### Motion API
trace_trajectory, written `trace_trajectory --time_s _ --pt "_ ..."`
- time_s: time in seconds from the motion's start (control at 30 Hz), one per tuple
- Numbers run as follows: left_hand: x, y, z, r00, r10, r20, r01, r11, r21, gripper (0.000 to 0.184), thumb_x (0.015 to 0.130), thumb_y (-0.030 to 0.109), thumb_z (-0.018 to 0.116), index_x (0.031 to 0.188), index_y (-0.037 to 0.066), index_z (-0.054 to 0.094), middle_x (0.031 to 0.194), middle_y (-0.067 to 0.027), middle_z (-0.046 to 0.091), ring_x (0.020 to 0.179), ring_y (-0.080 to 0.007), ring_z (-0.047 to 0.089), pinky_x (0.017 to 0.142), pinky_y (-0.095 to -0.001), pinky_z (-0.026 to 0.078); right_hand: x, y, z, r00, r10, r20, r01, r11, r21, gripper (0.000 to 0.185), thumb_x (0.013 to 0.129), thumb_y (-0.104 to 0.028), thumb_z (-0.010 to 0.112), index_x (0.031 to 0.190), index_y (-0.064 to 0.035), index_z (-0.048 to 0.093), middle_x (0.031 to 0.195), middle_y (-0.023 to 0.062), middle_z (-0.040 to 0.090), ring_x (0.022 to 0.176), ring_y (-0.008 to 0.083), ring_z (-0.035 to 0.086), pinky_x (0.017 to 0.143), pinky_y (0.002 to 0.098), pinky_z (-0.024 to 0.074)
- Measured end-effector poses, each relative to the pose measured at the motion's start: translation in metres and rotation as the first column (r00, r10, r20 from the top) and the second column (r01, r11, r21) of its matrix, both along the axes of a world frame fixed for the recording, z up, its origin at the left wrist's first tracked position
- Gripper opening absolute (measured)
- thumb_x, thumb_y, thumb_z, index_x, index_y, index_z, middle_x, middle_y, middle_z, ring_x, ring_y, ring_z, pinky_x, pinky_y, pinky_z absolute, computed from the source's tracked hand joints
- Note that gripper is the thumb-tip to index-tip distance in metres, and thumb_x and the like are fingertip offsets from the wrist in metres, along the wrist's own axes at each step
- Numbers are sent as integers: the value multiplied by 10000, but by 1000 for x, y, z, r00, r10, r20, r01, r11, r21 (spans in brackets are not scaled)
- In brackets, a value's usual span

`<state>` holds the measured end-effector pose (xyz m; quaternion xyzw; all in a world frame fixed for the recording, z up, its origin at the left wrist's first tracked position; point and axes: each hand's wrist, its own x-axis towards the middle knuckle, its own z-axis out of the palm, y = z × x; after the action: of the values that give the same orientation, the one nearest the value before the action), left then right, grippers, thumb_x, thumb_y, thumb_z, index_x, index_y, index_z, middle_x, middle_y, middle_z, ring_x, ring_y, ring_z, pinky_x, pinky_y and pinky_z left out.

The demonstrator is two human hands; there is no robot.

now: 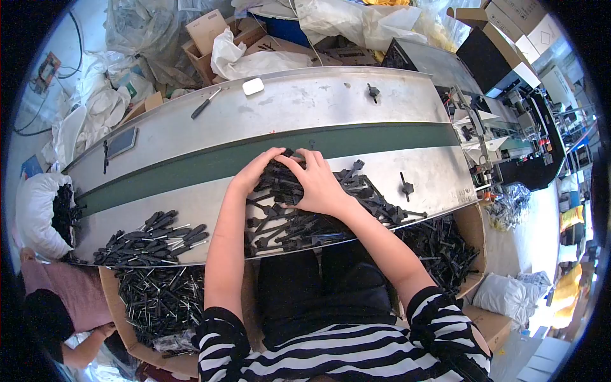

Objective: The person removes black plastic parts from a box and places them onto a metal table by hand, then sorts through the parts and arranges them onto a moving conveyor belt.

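Pile of black parts (309, 230), partly hidden by right hand (317, 186).

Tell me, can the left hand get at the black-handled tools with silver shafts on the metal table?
Probably yes: the left hand is at the pile of black parts, but the black-handled tools lie to its left and nothing stands between.

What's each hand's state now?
Left hand: curled at the black parts; hold can't be told.
Right hand: thumb and fingers parted, same parts; hold can't be told.
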<state>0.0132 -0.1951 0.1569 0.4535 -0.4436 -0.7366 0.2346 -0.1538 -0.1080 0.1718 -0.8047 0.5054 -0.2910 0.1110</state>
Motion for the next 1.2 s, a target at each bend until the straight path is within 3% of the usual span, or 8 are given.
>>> trace_trajectory --time_s 0.23,0.3,0.4,0.5,0.7,0.9,1.03,1.2 --pt "2 -7 -15 999 -35 18 35 999 7 412 876 412 509 1089 71 595 1025 -29 591 948 -113 536 849 -249 406 2 1 -1 984 -54 -170 58 998 22 930 629 -392 770 1396 -211 277 1063 158 574 1033 350 528 983 615 285" --pt "4 -13 -25 998 -62 12 62 998 15 420 874 418 506 1084 66 601 1012 -34 597 938 -117 542 847 -249 408 2 1 -1 986 -39 -163 43 999 23 935 634 -416 764 1400 -213 268 1007 176 596 969 371 558 968 598 310" --pt "-2 4 4 997 22 75 -17 997 -72 422 869 422 506 1054 59 615 978 -43 606 912 -125 551 838 -249 411 0 -3 -1 994 4 -111 10 993 119 956 636 -456 755 1410 -217 247 931 197 614 897 391 584 949 564 344" --pt "2 -5 -5 988 -148 -45 144 986 -84 429 865 435 504 1021 53 624 943 -53 612 883 -133 557 824 -253 415 0 -2 6 992 -1 -126 25 981 194 973 634 -484 751 1415 -218 236 881 210 616 868 394 591 933 534 368" --pt "3 -16 -35 997 -78 -2 78 995 -62 460 860 443 512 1031 26 601 1004 -61 574 928 -135 521 846 -264 393 -1 2 9 976 -35 -217 63 990 123 955 645 -525 736 1410 -219 252 848 214 613 831 399 593 938 535 363" --pt "-2 -3 -15 994 20 108 -7 992 -122 473 857 445 520 1051 18 583 1064 -73 518 972 -152 480 868 -277 375 -5 0 10 986 15 -166 10 988 152 939 642 -549 729 1395 -211 281 812 209 610 798 392 592 865 493 420" --pt "-5 0 -11 994 24 109 -7 987 -161 464 856 435 521 980 -3 606 977 -59 568 902 -138 508 828 -265 393 -5 2 12 990 15 -137 8 986 165 949 639 -514 751 1405 -242 261 818 227 578 824 396 573 759 464 471" --pt "-9 12 12 993 21 117 8 972 -235 437 872 393 503 863 -23 635 811 -34 619 763 -129 549 738 -252 426 -2 9 7 967 -54 -250 79 993 91 994 631 -559 737 1425 -247 226 826 256 576 780 404 581 752 453 471"
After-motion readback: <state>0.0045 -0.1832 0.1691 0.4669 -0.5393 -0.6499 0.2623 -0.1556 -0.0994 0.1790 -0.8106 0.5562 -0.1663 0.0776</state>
